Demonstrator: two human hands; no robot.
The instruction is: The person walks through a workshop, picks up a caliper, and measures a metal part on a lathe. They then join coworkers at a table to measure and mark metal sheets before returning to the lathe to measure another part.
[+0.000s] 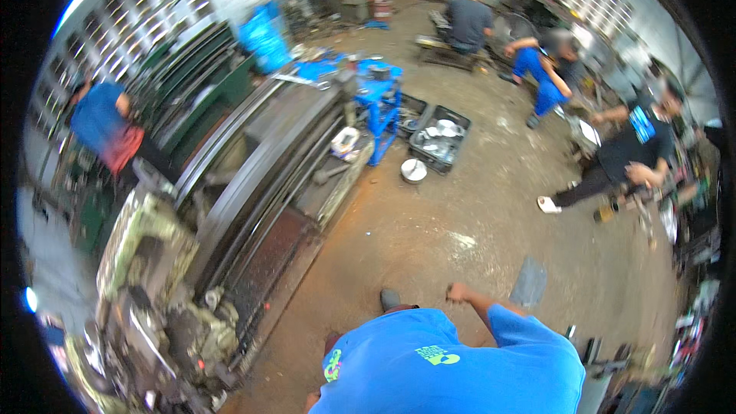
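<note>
I look down at my own blue shirt (452, 360) over a brown concrete floor (460, 238). My right hand (458, 292) swings in front of my body, its fingers curled into a fist with nothing in it. The toe of my grey shoe (389, 298) shows just left of it. My left hand is out of sight below the shirt's edge. A long grey lathe (253, 176) runs along my left side, an arm's length or more from either hand.
A blue metal stand (381, 100) and two black crates of metal parts (439, 136) sit ahead, with a round metal piece (413, 170) on the floor. Several people work around: one at the left (103, 119), one at the back (468, 23), two at the right (629, 149).
</note>
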